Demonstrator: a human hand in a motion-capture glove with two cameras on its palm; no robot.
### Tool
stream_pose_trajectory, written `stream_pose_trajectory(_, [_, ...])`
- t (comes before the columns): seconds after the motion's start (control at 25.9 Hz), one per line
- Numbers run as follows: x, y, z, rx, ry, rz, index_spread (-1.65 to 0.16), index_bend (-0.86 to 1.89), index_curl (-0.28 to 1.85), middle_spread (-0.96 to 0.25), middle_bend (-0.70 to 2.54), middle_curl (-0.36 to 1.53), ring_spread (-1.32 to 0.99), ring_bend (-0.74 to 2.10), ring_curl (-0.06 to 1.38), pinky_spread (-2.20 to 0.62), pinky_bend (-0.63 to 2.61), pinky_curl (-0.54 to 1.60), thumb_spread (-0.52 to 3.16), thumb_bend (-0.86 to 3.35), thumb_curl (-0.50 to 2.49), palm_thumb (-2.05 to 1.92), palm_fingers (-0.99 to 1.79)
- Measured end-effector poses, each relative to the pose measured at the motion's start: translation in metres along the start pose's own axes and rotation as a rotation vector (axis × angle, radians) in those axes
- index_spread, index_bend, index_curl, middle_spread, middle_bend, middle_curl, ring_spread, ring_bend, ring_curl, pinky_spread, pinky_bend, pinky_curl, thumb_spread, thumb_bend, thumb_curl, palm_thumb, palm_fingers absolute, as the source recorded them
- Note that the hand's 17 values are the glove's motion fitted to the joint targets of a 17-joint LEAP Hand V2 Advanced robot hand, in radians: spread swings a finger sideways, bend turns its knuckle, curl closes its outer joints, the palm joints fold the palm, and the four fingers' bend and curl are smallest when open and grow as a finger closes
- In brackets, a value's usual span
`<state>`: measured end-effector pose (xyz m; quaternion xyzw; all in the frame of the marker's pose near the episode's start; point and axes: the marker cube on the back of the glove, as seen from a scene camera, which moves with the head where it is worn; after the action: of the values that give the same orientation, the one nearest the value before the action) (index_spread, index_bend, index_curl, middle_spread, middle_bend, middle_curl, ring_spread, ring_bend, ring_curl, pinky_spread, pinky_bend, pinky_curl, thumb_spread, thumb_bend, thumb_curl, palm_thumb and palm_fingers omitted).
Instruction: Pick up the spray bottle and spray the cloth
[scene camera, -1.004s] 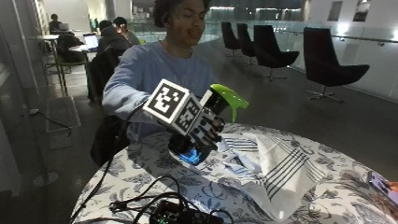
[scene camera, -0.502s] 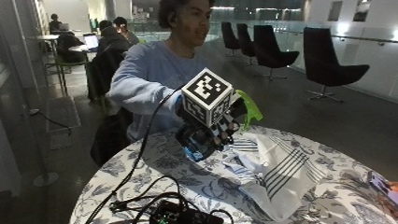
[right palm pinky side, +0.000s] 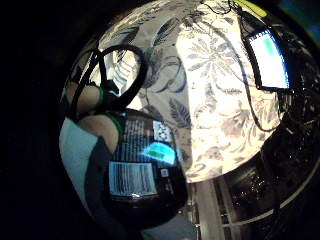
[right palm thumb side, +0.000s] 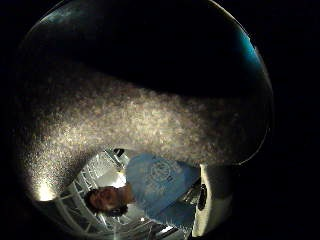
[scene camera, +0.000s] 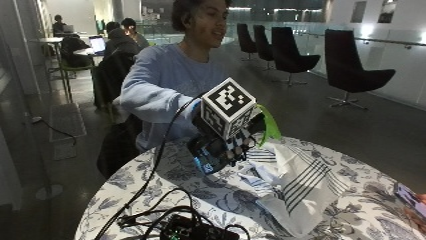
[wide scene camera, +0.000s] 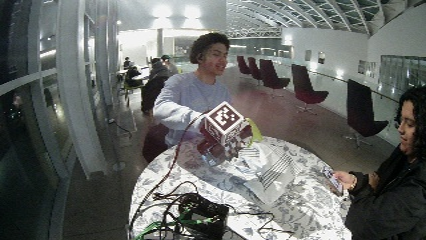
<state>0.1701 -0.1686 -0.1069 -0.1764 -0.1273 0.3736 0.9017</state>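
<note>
- The gloved right hand (scene camera: 223, 145) has its fingers curled round a spray bottle (scene camera: 266, 125) with a green top and holds it in the air, above the table's (scene camera: 200, 192) edge nearest the person.
- The bottle's dark body with a barcode label (right palm pinky side: 132, 177) lies close to the palm.
- A white cloth (scene camera: 303, 187) with dark stripes lies crumpled on the leaf-patterned table, just beside the hand, toward the middle.

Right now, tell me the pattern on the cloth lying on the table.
The cloth is white with groups of thin dark stripes, clearest in the outside view.
</note>
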Motion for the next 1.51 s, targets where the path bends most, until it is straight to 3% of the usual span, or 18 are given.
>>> stream_pose_trajectory(0.66, [-0.008,0.004,0.000,-0.011,0.034,0.023,-0.23,0.15,0.40,-0.07,0.24,0.45,-0.03,0.43,0.38,0.03,0.28,0.37,0.72,-0.03,0.63,0.96,1.14])
stream_pose_trajectory(0.85, [-0.011,0.004,0.001,0.063,-0.032,-0.012,-0.23,0.14,0.40,-0.07,0.24,0.45,-0.03,0.44,0.38,0.03,0.28,0.37,0.73,-0.03,0.63,0.95,1.14])
stream_pose_trajectory(1.04, [-0.031,0.016,0.000,0.299,-0.315,-0.178,-0.23,0.14,0.40,-0.07,0.25,0.45,-0.03,0.44,0.38,0.03,0.27,0.37,0.74,-0.03,0.63,0.94,1.14])
stream_pose_trajectory(1.24, [-0.080,0.037,0.009,0.507,-0.635,-0.469,-0.23,0.15,0.40,-0.07,0.25,0.45,-0.03,0.43,0.38,0.03,0.27,0.37,0.75,-0.03,0.63,0.94,1.14])
stream_pose_trajectory(1.51, [-0.177,0.029,0.085,0.438,-0.831,-0.696,-0.24,0.15,0.40,-0.08,0.24,0.44,-0.03,0.42,0.38,0.04,0.27,0.37,0.76,-0.03,0.63,0.95,1.12])
